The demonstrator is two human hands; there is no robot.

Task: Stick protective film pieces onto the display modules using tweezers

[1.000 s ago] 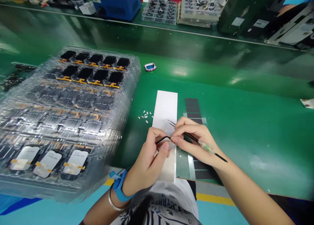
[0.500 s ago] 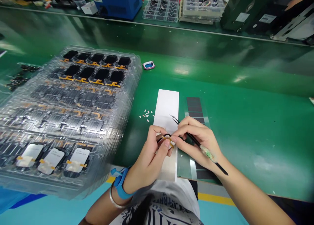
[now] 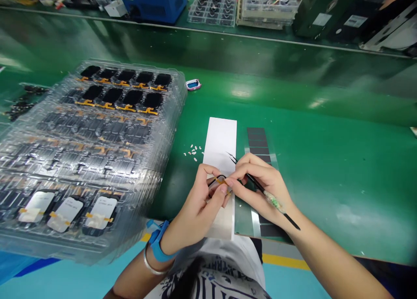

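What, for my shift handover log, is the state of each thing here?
left hand: gripping small dark frame with orange ribbon
right hand: pinching black tweezers
clear plastic trays: stacked, holding black screen modules
white sheet: flat on green mat
white bits: scattered

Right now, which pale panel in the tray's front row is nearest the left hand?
The rightmost panel in the clear tray: the other two lie farther from the left hand.

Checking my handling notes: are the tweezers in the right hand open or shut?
Open: the black tweezers show two separate tips beyond the right hand, not pinched on anything.
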